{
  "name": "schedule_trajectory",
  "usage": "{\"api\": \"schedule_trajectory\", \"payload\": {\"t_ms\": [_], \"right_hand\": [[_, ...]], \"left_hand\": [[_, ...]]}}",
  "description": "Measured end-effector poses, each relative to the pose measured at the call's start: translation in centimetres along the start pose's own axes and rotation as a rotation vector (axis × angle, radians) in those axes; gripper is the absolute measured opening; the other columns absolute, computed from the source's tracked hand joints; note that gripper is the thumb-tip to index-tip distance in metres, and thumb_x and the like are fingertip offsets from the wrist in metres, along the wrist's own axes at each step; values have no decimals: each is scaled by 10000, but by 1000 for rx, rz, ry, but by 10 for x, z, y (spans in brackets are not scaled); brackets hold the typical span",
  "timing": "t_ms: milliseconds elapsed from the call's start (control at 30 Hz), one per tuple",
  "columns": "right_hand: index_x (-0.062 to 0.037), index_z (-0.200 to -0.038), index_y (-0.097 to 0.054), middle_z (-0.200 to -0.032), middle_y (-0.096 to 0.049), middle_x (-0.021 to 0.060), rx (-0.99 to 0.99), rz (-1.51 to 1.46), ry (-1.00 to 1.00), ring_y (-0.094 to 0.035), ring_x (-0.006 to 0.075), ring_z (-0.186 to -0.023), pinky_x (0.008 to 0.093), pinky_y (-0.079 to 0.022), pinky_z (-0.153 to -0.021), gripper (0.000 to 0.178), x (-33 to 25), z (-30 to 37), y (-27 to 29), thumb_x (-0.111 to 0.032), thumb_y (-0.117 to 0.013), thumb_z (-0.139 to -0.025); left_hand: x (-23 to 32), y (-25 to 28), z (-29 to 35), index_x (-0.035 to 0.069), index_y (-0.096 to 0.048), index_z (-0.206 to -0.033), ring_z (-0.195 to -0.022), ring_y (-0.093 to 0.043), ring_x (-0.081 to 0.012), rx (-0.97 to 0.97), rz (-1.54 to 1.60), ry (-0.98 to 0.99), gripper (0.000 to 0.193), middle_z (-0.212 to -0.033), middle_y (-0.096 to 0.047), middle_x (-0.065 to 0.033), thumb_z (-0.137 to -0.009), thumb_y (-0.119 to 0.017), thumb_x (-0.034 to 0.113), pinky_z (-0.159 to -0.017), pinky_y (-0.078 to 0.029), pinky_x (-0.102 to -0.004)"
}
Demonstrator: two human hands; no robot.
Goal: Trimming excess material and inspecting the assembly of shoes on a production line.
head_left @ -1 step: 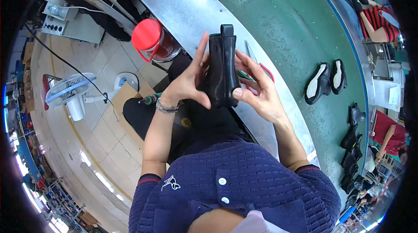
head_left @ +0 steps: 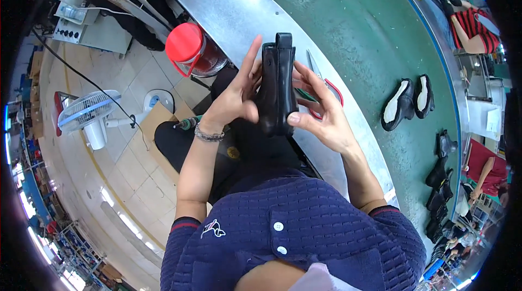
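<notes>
At frame centre, our right grip (head_left: 335, 127) pinches a glossy black leather boot (head_left: 278, 87) near its lower end; our left grip (head_left: 230, 104) is spread alongside, apparently for balance.

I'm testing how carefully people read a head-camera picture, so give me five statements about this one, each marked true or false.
1. A shiny black boot is between the person's left hand and right hand. True.
2. A round container with a bright red lid stands to the right of the boot. False: the container is to its left.
3. Red-handled metal scissors lie on the silver metal table. True.
4. A dark braided bracelet circles the right wrist. False: the bracelet is on the left wrist.
5. A white electric fan with a round cage shows at the left of the view. True.
</notes>
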State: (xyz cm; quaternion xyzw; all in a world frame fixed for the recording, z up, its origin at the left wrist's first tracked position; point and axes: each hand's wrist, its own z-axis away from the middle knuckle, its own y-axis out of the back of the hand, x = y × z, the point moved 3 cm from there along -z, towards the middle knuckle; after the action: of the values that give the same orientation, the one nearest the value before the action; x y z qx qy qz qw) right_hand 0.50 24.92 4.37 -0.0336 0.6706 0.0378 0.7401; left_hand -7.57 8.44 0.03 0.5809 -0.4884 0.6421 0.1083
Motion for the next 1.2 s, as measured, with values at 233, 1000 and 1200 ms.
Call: {"api": "schedule_trajectory", "payload": {"t_ms": [233, 1000, 1200], "right_hand": [[-136, -1499, -207, -1460, -329, 163, -175, -66, -150, -358, 324, -1341, 521, -406, -1023, 1087, -14, -16, 6, -247, -871, -645], [-32, -1469, -248, -1350, -467, 152, -240, 14, -262, -492, 276, -1215, 403, -411, -1017, 951, -17, -56, 25, -173, -826, -727], [-96, -1495, -191, -1392, -395, 192, -192, -66, -84, -449, 277, -1251, 401, -422, -999, 925, 4, -53, 22, -169, -779, -785]], "left_hand": [[12, -37, -6, 54, -447, -1239, -992, -559, -121, 385, -131, 31, 569, -1077, -579, -73, -808, -765, 246, -841, -481, -264], [-1, -11, -29, 52, -509, -820, -652, -444, -41, 631, -302, -107, 385, -712, -505, 20, -892, -663, 397, -568, -384, -209], [5, -3, -35, 47, -533, -988, -699, -485, -55, 596, -241, -118, 358, -831, -530, 8, -921, -623, 387, -611, -433, -222]]}}
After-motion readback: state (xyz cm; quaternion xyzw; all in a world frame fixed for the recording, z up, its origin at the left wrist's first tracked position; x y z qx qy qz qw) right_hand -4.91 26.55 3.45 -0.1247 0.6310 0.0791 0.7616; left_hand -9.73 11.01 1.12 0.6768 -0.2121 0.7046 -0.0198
